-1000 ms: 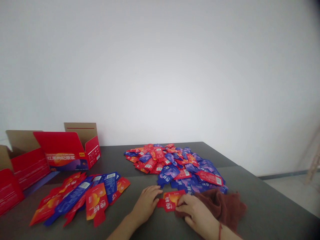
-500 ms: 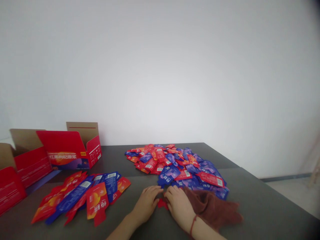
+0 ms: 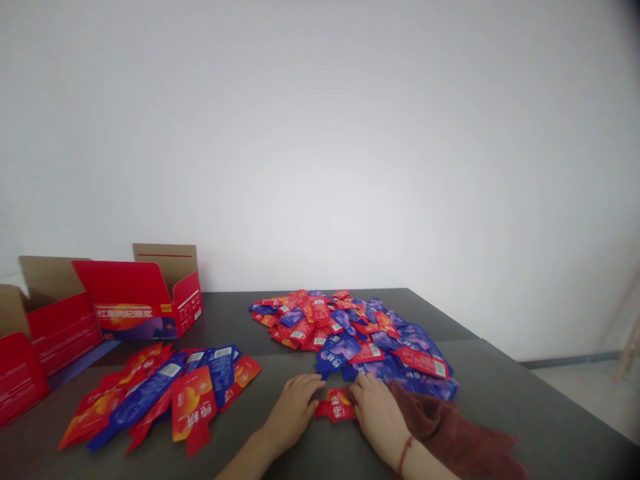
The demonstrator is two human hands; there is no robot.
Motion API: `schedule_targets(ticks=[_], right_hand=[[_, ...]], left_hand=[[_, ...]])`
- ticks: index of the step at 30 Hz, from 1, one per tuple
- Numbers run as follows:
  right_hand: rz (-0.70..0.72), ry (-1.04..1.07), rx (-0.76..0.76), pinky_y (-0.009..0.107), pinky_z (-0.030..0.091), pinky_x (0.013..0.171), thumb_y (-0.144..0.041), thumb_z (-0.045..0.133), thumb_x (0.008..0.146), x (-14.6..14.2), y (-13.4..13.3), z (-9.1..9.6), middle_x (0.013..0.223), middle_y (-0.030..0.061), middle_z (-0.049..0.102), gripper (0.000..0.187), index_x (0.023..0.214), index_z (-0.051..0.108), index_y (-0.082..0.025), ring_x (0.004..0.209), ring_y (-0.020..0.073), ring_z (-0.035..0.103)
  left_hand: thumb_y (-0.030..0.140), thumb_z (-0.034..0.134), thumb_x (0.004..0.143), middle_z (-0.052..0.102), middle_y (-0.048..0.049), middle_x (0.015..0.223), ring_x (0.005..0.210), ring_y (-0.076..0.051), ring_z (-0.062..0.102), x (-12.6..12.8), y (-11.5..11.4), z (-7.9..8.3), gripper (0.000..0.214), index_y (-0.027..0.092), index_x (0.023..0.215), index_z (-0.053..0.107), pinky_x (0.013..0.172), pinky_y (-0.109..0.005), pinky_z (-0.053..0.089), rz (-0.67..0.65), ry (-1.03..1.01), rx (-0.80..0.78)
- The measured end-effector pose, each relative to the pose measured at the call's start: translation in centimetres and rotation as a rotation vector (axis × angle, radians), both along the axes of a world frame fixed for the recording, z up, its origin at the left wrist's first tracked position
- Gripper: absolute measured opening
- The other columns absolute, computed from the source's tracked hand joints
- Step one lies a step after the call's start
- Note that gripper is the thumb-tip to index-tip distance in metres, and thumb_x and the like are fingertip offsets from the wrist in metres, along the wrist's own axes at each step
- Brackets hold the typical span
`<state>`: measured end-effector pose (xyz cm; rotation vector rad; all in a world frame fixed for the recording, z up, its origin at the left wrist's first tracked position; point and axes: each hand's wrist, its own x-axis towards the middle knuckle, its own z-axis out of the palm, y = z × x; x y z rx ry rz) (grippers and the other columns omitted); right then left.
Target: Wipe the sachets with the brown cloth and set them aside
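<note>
A small red pouch (image 3: pixel 338 405) with orange print and white characters lies flat on the dark table between my hands. My left hand (image 3: pixel 296 405) is at its left end, thumb tip against the pouch's edge and fingers stretched forward, with a gap between thumb and fingers. Over the pouch's right end, my right hand (image 3: pixel 376 412) is curled with its fingertips down. A brown cloth (image 3: pixel 450 433) trails out to the right from beneath that hand, its gathered part hidden by the palm. A red cord circles my right wrist.
Beyond my hands spreads a heap of red and blue pouches (image 3: pixel 367 328). More flat pouches (image 3: pixel 193 400) fan out at the left. Open red cartons, one with a printed front (image 3: pixel 135 320), stand at the back left. A pale wall (image 3: pixel 320 167) rises behind the table.
My right hand has slid a little to the right with the brown cloth, uncovering more of the red pouch. My left hand has barely moved.
</note>
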<state>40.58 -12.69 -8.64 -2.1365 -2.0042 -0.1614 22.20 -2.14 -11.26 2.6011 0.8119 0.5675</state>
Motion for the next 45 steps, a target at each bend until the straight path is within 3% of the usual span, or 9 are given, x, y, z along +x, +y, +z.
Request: schedule_targets(ticks=[4, 7, 13, 16, 23, 29, 34, 39, 45], right_hand=[[0.093, 0.004, -0.007, 0.036, 0.036, 0.082, -0.012, 0.044, 0.09, -2.5, 0.9, 0.3, 0.102, 0.007, 0.063, 0.024, 0.094, 0.067, -0.019, 0.098, 0.024, 0.053], [0.134, 0.06, 0.027, 0.034, 0.035, 0.081, -0.013, 0.046, 0.09, -2.0, 1.0, 0.1, 0.101, 0.0044, 0.063, 0.022, 0.094, 0.067, -0.021, 0.096, 0.0218, 0.053], [-0.061, 0.075, 0.029, 0.035, 0.035, 0.085, -0.011, 0.043, 0.09, 2.2, -0.6, -1.0, 0.101, 0.0081, 0.064, 0.027, 0.097, 0.068, -0.018, 0.096, 0.0239, 0.054], [-0.068, 0.011, 0.013, 0.037, 0.035, 0.085, -0.01, 0.041, 0.09, 1.6, -0.8, -0.6, 0.104, 0.0097, 0.063, 0.029, 0.098, 0.067, -0.018, 0.098, 0.0258, 0.053], [0.17, -0.01, -0.023, 0.036, 0.035, 0.082, -0.013, 0.044, 0.089, -3.9, 1.4, 0.5, 0.104, 0.0089, 0.062, 0.024, 0.098, 0.066, -0.017, 0.098, 0.024, 0.051], [0.417, 0.133, -0.032, 0.032, 0.034, 0.088, -0.015, 0.051, 0.083, -2.2, -0.8, 0.5, 0.109, 0.0017, 0.061, 0.03, 0.108, 0.065, -0.025, 0.102, 0.0197, 0.049], [0.263, 0.247, 0.034, 0.029, 0.036, 0.088, -0.006, 0.046, 0.08, 0.8, -2.6, 0.0, 0.108, 0.0018, 0.061, 0.038, 0.106, 0.066, -0.026, 0.1, 0.0185, 0.051], [0.048, 0.202, 0.054, 0.032, 0.038, 0.085, -0.009, 0.042, 0.085, 1.7, -0.9, 0.0, 0.101, 0.0071, 0.062, 0.032, 0.098, 0.068, -0.021, 0.096, 0.0219, 0.054], [0.201, 0.118, 0.014, 0.034, 0.035, 0.085, -0.013, 0.049, 0.083, -2.5, 1.0, 0.0, 0.103, 0.0047, 0.062, 0.023, 0.096, 0.066, -0.021, 0.099, 0.0221, 0.05]], left_hand=[[0.004, 0.05, 0.077, 0.056, -0.005, 0.133, 0.127, -0.021, 0.046, 0.1, 0.0, 0.1, 0.05, 0.024, 0.123, 0.057, 0.109, -0.043, 0.032, 0.001, 0.015, 0.001], [0.004, 0.049, 0.078, 0.056, -0.0056, 0.134, 0.127, -0.021, 0.046, 0.0, 0.0, 0.1, 0.05, 0.023, 0.124, 0.057, 0.11, -0.042, 0.031, -0.002, 0.016, 0.001], [0.006, 0.051, 0.08, 0.056, -0.0044, 0.134, 0.127, -0.021, 0.046, -0.1, 0.0, 0.1, 0.048, 0.025, 0.123, 0.057, 0.109, -0.042, 0.031, -0.005, -0.006, -0.008], [0.005, 0.052, 0.078, 0.056, -0.0051, 0.134, 0.127, -0.022, 0.046, 0.0, 0.0, 0.2, 0.049, 0.024, 0.123, 0.057, 0.109, -0.042, 0.031, 0.005, -0.008, -0.019], [0.002, 0.048, 0.075, 0.058, -0.0037, 0.132, 0.125, -0.021, 0.047, 0.0, 0.5, -0.4, 0.054, 0.025, 0.123, 0.057, 0.108, -0.042, 0.032, 0.004, -0.015, -0.003], [0.002, 0.045, 0.074, 0.057, -0.0046, 0.132, 0.125, -0.019, 0.047, -0.2, 0.4, -0.4, 0.054, 0.023, 0.123, 0.057, 0.109, -0.04, 0.032, -0.006, -0.024, 0.006], [0.004, 0.046, 0.075, 0.058, -0.0031, 0.133, 0.126, -0.02, 0.047, -0.1, 0.0, 0.1, 0.052, 0.025, 0.121, 0.059, 0.109, -0.042, 0.032, -0.001, -0.022, -0.014], [0.003, 0.047, 0.075, 0.057, -0.0031, 0.132, 0.126, -0.021, 0.047, 0.0, 0.0, 0.1, 0.051, 0.025, 0.12, 0.059, 0.109, -0.042, 0.032, 0.006, -0.021, -0.025], [0.002, 0.046, 0.076, 0.058, -0.0023, 0.132, 0.126, -0.019, 0.046, -0.1, 0.4, -0.4, 0.052, 0.026, 0.12, 0.059, 0.109, -0.041, 0.031, -0.005, -0.016, -0.011]])
